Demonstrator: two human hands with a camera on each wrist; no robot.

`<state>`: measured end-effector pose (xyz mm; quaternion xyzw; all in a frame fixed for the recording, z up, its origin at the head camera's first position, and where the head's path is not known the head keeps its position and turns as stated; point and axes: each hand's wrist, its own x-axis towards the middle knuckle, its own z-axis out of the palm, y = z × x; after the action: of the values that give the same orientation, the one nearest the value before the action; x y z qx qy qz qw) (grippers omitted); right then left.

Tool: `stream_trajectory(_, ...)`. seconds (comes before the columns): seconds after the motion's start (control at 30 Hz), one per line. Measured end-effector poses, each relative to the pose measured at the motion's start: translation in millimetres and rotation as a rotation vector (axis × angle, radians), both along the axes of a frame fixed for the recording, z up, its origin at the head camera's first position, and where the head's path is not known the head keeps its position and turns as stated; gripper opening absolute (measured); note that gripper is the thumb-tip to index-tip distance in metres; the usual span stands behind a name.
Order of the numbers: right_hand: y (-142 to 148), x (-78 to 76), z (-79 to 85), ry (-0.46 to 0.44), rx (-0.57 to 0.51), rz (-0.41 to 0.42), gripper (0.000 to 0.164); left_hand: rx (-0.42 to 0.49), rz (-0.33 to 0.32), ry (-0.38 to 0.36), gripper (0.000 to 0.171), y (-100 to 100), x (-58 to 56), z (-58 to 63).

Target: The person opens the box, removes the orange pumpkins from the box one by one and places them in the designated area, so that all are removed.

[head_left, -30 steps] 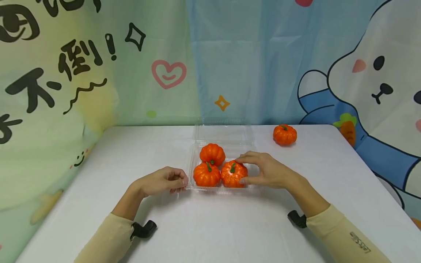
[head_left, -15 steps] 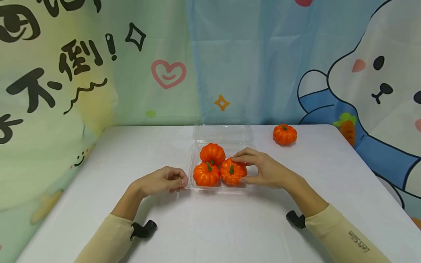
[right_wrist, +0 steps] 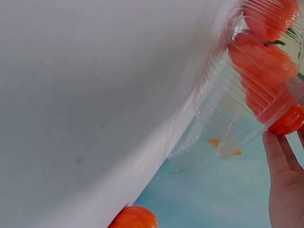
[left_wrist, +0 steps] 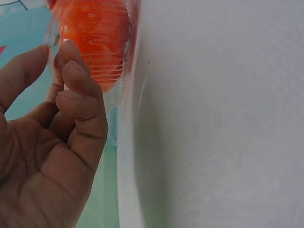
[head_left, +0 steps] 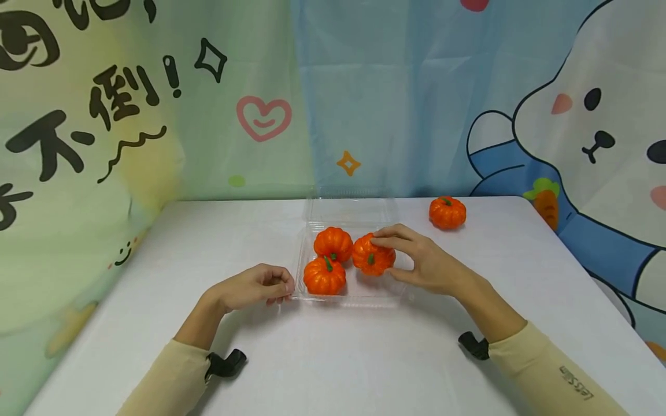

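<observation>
A clear plastic clamshell box (head_left: 364,296) stands on the table with its lid laid back. My left hand (head_left: 257,288) pinches the box's front left corner; in the left wrist view, the thumb and index finger (left_wrist: 71,54) meet at its thin rim. Inside the box are two small orange pumpkins with green stems: a rear pumpkin (head_left: 332,242) and a front left pumpkin (head_left: 324,278). With thumb and fingertips, my right hand (head_left: 434,263) holds a third pumpkin (head_left: 370,259) over the box's right half, tilted with its stem facing me. The right wrist view shows its fingers (right_wrist: 275,154) against the pumpkin's side.
Another orange pumpkin (head_left: 447,213) sits near the table's back right edge. The transparent lid (head_left: 350,211) lies behind the box, reaching close to the printed curtain (head_left: 364,115). White cloth covers the table (head_left: 343,358).
My right hand has shifted its pumpkin from the box's front right toward the back, beside the rear pumpkin, leaving the front right part bare. My left hand keeps its place at the corner.
</observation>
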<state>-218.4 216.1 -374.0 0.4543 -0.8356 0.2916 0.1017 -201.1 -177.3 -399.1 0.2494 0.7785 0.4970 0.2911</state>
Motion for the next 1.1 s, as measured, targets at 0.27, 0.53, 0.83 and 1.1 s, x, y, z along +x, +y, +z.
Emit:
stream_trajectory(0.27, 10.3, -4.2, 6.4, 0.097, -0.045, -0.022, 0.061, 0.009, -0.008, 0.005, 0.021, -0.6, 0.0, -2.0)
stream_trajectory(0.53, 21.1, -9.6, 11.0, 0.144, -0.044, -0.1, 0.064, -0.01, -0.001, 0.004, 0.022, -1.1, 0.6, 0.2)
stream_trajectory(0.83, 30.5, -12.8, 11.1, 0.162, -0.075, -0.132, 0.065, -0.025, -0.002, 0.011, 0.019, -2.8, -1.9, 2.4)
stream_trajectory(1.1, 42.4, -15.2, 14.5, 0.184, -0.128, -0.196, 0.069, -0.01, 0.004, -0.005, 0.022, -2.2, -0.3, 2.8)
